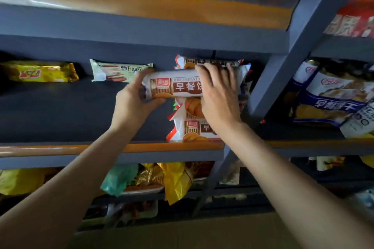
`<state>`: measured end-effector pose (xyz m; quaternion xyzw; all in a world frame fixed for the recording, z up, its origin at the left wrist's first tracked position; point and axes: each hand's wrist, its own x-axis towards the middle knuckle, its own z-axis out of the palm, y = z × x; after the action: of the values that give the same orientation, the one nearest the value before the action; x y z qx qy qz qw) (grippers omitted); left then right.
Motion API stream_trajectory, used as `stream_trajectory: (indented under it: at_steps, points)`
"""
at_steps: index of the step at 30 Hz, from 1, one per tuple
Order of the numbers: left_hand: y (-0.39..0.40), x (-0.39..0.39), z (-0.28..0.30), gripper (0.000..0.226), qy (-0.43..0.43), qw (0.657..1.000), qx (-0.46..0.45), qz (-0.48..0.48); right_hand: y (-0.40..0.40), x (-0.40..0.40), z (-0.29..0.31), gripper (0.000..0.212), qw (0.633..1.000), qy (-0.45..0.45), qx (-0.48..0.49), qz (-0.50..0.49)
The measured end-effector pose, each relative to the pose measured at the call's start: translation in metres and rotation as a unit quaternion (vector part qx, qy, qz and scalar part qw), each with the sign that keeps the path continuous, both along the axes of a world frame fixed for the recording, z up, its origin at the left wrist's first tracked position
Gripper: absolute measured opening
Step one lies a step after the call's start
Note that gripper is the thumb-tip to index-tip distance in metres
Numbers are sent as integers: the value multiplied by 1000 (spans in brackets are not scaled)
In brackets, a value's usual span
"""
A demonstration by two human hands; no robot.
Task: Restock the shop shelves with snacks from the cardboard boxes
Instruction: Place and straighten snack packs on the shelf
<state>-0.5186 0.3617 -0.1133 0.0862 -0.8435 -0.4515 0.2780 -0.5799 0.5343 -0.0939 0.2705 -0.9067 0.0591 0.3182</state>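
Note:
A white and brown biscuit pack [174, 85] is held over the middle shelf [60, 111], lying sideways on top of a row of similar packs. My left hand [133, 99] grips its left end, thumb under and fingers curled over the top. My right hand [218, 95] lies over its right end with the fingers spread across the wrapper. Another pack of the same kind [194, 129] lies beneath at the shelf's front, and a third [210, 62] shows behind my fingers.
A cream wafer pack [119, 70] and a yellow pack [40, 72] lie at the back of the same shelf. A slanted grey post [283, 70] bounds it on the right, with blue-and-white bags [332, 95] beyond. Shelves above and below hold more snack bags.

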Motion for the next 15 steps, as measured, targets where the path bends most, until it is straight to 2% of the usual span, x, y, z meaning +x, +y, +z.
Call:
stream_trajectory:
  at_steps: [2, 4, 7, 10, 15]
  points:
    - [0, -27, 4, 66, 18, 999, -23, -33, 0, -11, 2, 70, 997, -51, 11, -53]
    - [2, -51, 7, 65, 35, 996, -55, -56, -1, -20, 4, 75, 992, -107, -2, -64]
    - [5, -83, 9, 66, 34, 995, -87, -36, -5, -31, -1, 81, 978, -182, -72, -73]
    - [11, -107, 5, 68, 18, 995, -96, -26, -4, -42, -6, 81, 944, -274, -162, -82]
    - [27, -131, 0, 64, 2, 997, -72, -9, -6, -61, -5, 73, 932, -299, -184, -91]
